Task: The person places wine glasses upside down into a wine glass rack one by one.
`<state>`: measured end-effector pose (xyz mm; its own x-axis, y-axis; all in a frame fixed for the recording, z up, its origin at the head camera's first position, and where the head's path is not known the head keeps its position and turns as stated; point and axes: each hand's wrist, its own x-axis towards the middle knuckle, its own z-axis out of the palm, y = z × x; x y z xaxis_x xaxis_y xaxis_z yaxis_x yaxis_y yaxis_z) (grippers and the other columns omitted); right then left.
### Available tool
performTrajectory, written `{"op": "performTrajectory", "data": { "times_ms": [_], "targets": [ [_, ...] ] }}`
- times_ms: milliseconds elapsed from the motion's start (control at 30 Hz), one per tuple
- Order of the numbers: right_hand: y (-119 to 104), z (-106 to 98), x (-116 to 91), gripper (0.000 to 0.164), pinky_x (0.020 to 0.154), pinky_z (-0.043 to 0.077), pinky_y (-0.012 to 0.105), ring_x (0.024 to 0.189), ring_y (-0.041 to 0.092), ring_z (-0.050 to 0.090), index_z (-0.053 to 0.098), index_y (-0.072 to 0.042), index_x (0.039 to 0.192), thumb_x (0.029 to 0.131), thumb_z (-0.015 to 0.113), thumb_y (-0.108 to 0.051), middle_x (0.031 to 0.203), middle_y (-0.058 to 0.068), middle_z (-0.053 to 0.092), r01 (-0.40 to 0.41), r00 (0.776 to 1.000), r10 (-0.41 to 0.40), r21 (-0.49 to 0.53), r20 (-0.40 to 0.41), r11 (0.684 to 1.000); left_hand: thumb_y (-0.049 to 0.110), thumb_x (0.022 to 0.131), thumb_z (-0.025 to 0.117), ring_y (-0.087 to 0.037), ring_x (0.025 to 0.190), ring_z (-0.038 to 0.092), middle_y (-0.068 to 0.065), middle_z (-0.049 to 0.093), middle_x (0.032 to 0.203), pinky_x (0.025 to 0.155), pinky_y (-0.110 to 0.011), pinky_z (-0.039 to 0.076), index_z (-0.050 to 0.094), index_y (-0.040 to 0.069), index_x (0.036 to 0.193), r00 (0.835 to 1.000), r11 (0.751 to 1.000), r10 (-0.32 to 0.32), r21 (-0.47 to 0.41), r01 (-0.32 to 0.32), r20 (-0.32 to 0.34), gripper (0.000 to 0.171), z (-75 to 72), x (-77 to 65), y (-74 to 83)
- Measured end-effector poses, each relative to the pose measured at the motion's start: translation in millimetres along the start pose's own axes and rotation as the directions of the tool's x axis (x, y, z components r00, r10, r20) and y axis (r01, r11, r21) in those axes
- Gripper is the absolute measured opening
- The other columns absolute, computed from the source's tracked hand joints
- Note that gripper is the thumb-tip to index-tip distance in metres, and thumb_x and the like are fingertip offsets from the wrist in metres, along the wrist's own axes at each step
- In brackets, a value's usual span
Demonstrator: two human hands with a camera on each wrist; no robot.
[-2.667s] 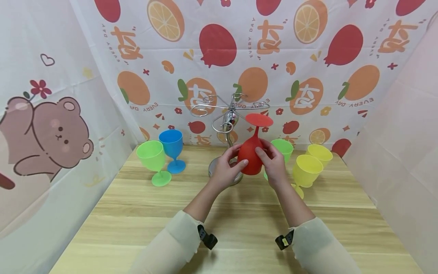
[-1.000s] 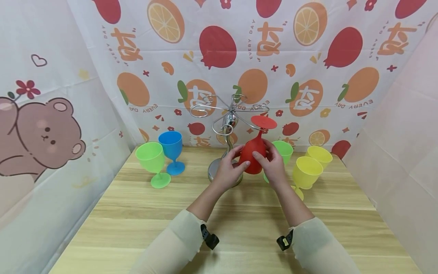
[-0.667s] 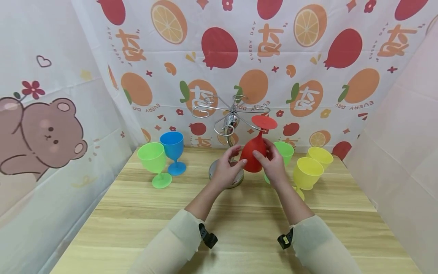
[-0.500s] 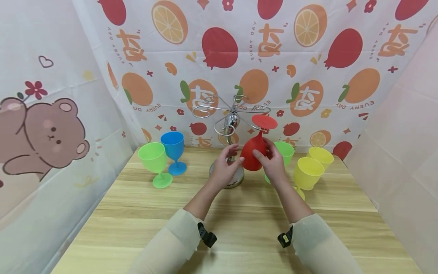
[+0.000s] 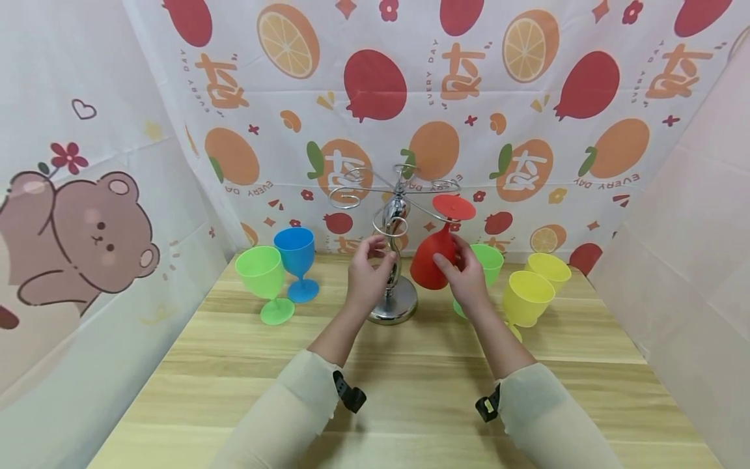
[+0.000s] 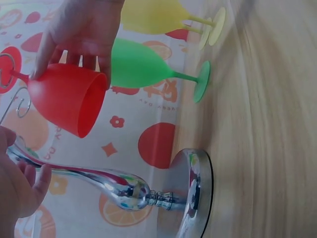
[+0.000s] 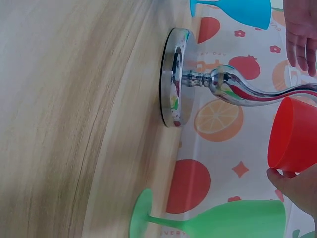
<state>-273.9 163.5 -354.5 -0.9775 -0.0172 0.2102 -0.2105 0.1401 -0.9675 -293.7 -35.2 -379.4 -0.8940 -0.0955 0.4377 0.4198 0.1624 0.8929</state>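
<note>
A red plastic goblet [image 5: 433,260] hangs upside down and tilted, its foot above the front right wire loop of a chrome cup rack [image 5: 394,305]. My right hand [image 5: 467,277] grips the bowl from the right, thumb in front and fingers behind. Its mouth faces down, well above the table, in the left wrist view. My left hand [image 5: 368,273] is apart from the goblet, left of the rack's curved stem, with loosely bent fingers and nothing in them. In the right wrist view, the left hand [image 7: 301,34] shows its fingers extended beside the stem.
Left of the rack stand a green goblet [image 5: 261,273] and a blue goblet [image 5: 295,251]. Behind my right hand is another green goblet [image 5: 491,260], with two yellow goblets [image 5: 528,294] further right. A printed cloth [image 5: 375,85] hangs behind the wooden table [image 5: 422,417].
My left hand has let go of the red goblet and moved left, past the rack's stem. The goblet has shifted slightly right and tilted more, still in my right hand.
</note>
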Motion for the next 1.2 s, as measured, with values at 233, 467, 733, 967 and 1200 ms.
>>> {"op": "performTrajectory", "data": {
  "times_ms": [233,467,733,967,1200],
  "targets": [
    [-1,-1,4,0.069,0.103,0.049,0.046,0.13,0.029,0.045,0.03,-0.011,0.154,0.096,0.064,-0.027,0.147,0.011,0.044,-0.005,1.0,0.005,0.004,-0.003,1.0,0.011,0.09,0.068,-0.032,0.11,0.057,-0.021,0.057,0.123,0.088,-0.042,0.054,0.054,0.003,0.128,0.999,1.0,0.015,0.026,-0.014,-0.028,0.041,1.7,14.1,-6.6],
    [-3,0,7,0.07,0.102,0.049,0.046,0.13,0.029,0.045,0.029,-0.011,0.154,0.096,0.064,-0.027,0.147,0.011,0.044,-0.017,1.0,0.017,-0.001,0.001,1.0,0.014,0.092,0.067,-0.027,0.115,0.058,-0.011,0.06,0.123,0.097,-0.041,0.052,0.049,0.005,0.132,1.0,0.998,-0.016,0.055,0.016,0.013,0.044,5.0,29.6,-9.1],
    [-2,1,10,0.069,0.101,0.049,0.048,0.129,0.03,0.046,0.03,-0.013,0.154,0.096,0.064,-0.029,0.148,0.011,0.043,-0.029,1.0,0.029,-0.024,-0.008,0.999,0.014,0.095,0.063,-0.029,0.115,0.061,-0.017,0.062,0.122,0.097,-0.042,0.052,0.05,0.004,0.13,0.997,0.996,-0.044,0.084,0.039,0.057,0.038,11.6,35.2,-15.3],
    [0,2,15,0.069,0.103,0.048,0.048,0.131,0.032,0.045,0.029,-0.012,0.154,0.097,0.063,-0.027,0.149,0.013,0.042,-0.028,0.999,0.027,-0.026,-0.024,0.999,0.015,0.099,0.057,-0.03,0.114,0.062,-0.018,0.062,0.124,0.097,-0.041,0.053,0.052,0.005,0.133,0.998,0.992,-0.038,0.123,0.032,0.044,0.035,17.0,38.6,-23.9],
    [-2,1,16,0.07,0.103,0.048,0.048,0.132,0.032,0.045,0.027,-0.014,0.155,0.096,0.063,-0.029,0.149,0.013,0.041,-0.045,0.999,0.045,-0.021,-0.028,0.999,0.017,0.101,0.056,-0.03,0.117,0.062,-0.018,0.063,0.128,0.095,-0.041,0.054,0.052,0.007,0.136,0.999,0.988,-0.002,0.151,-0.006,0.053,0.037,18.2,40.1,-28.2]
  ]
}}
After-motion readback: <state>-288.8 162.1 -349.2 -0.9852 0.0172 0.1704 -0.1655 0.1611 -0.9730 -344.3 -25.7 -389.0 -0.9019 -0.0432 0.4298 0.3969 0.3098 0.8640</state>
